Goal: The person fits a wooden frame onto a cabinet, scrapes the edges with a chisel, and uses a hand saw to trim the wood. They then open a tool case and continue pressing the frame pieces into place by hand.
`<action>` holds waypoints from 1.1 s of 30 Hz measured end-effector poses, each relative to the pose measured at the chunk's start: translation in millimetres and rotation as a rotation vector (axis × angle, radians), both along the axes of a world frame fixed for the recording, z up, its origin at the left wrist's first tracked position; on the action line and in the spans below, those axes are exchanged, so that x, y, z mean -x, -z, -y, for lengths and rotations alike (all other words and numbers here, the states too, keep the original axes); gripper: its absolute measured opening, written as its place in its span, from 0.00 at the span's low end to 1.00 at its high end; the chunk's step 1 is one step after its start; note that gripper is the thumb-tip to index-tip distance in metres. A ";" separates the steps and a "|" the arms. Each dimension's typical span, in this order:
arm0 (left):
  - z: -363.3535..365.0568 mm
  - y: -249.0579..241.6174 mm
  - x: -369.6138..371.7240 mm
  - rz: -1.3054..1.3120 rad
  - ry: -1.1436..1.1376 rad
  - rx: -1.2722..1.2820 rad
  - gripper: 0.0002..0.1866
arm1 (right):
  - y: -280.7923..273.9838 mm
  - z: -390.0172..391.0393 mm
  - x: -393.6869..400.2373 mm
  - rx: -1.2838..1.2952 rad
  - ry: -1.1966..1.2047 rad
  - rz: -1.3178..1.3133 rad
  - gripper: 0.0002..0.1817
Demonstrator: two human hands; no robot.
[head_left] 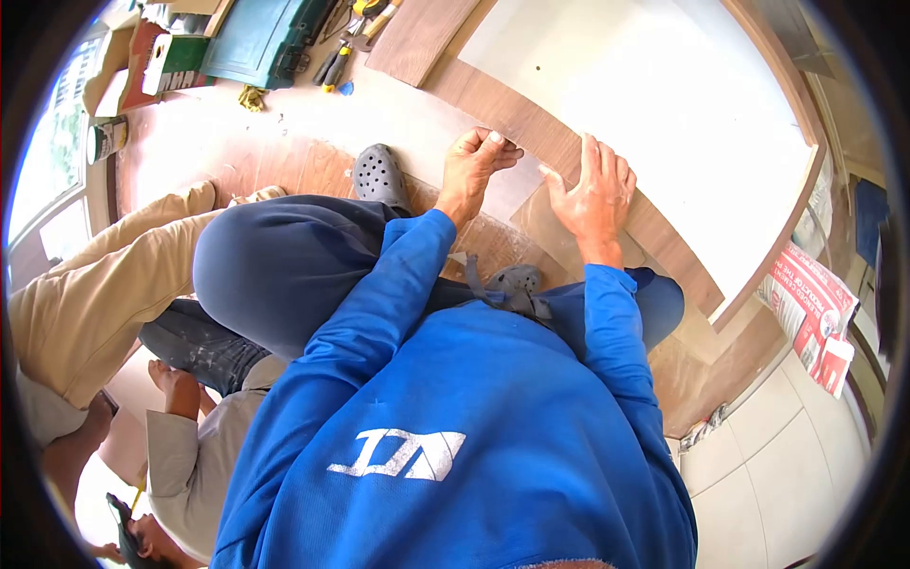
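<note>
A large white panel (654,85) with a wood-grain border strip (517,112) lies before me. My left hand (471,173) is just off the near edge of that strip, thumb and index finger pinched together and the other fingers bent. Anything in the pinch is too small to make out. My right hand (597,197) rests on the border strip with its fingers stretched out and the thumb apart, holding nothing. Under and between my hands are a thin brown sheet (545,218) and the dusty floor. My feet wear grey clogs (379,175).
At the upper left are a teal toolbox (256,43), pliers (334,68), a cardboard box (175,64) and a can (107,139). A loose wood-grain board (417,38) touches the panel. Two people are at my left. A red-and-white cement bag (810,308) lies right.
</note>
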State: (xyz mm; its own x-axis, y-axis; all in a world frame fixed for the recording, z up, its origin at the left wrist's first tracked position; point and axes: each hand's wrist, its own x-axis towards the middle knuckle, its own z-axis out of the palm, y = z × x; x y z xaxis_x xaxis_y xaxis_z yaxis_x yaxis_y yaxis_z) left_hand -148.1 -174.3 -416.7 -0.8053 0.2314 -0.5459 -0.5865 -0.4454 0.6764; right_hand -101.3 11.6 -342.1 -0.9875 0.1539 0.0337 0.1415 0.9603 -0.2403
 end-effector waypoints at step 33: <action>15.0 9.9 9.4 0.114 -0.009 -0.242 0.14 | 4.1 -1.6 -0.8 -0.035 -0.016 -0.066 0.42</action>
